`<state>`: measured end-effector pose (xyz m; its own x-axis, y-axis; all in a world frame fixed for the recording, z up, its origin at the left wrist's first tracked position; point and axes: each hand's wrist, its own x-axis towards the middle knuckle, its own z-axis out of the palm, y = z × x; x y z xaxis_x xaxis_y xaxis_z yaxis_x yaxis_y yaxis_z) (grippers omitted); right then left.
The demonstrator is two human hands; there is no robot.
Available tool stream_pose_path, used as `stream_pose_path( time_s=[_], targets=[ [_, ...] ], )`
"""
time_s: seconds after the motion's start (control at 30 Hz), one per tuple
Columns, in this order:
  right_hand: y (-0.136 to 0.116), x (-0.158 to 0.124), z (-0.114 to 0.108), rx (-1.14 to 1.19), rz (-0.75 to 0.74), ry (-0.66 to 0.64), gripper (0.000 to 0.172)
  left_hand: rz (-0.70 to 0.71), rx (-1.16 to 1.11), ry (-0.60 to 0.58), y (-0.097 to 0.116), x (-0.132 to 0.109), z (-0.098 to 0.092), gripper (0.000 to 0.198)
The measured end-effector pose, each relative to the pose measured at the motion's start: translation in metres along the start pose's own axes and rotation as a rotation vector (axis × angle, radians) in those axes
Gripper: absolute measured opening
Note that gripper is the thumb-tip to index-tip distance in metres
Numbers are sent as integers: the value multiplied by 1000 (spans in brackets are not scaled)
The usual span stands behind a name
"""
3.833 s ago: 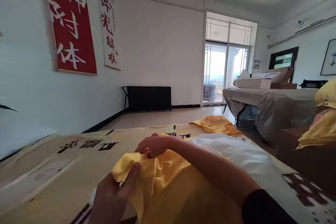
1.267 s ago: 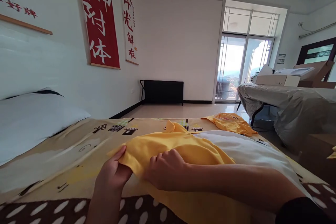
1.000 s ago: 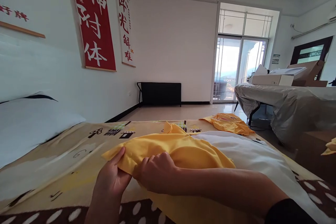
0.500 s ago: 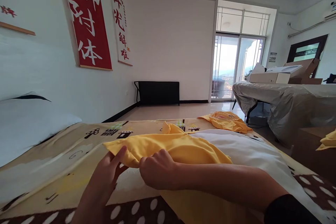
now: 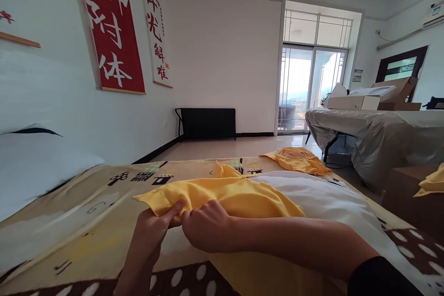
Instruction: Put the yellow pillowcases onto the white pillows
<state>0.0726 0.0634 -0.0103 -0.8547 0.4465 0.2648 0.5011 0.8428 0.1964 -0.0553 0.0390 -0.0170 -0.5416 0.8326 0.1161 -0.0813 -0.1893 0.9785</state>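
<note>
- Left hand [image 5: 147, 233] has come up beside the right hand [image 5: 206, 224] since a moment ago, its fingers pinching the yellow cloth [image 5: 239, 192].
- Right fingers clench the same near edge.
- That cloth lies on the patterned blanket [image 5: 104, 215], overlapping a white cushion [image 5: 319, 189].

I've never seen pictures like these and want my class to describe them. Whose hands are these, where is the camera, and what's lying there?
No machine here: these are a person's bare hands. Every picture comes from one camera worn on the head, looking forward and down. The left hand and right hand both grip a yellow cloth, which overlaps some white fabric. Beneath is a patterned blanket. A crumpled orange-yellow cloth lies farther back; a white pillow is at the picture's left.
</note>
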Motion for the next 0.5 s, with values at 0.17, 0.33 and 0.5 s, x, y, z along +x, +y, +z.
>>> stream_pose_path(
  time_s=[0.17, 0.33, 0.5],
  targets=[
    [47, -4, -20, 382, 153, -15, 18, -50, -182, 53, -2, 4, 5, 20],
    [124, -38, -42, 286, 645, 37, 25, -148, -307, 35, -12, 14, 3, 10],
    [154, -80, -36, 517, 743, -319, 57, -201, -414, 12, -22, 23, 3, 13]
  ],
)
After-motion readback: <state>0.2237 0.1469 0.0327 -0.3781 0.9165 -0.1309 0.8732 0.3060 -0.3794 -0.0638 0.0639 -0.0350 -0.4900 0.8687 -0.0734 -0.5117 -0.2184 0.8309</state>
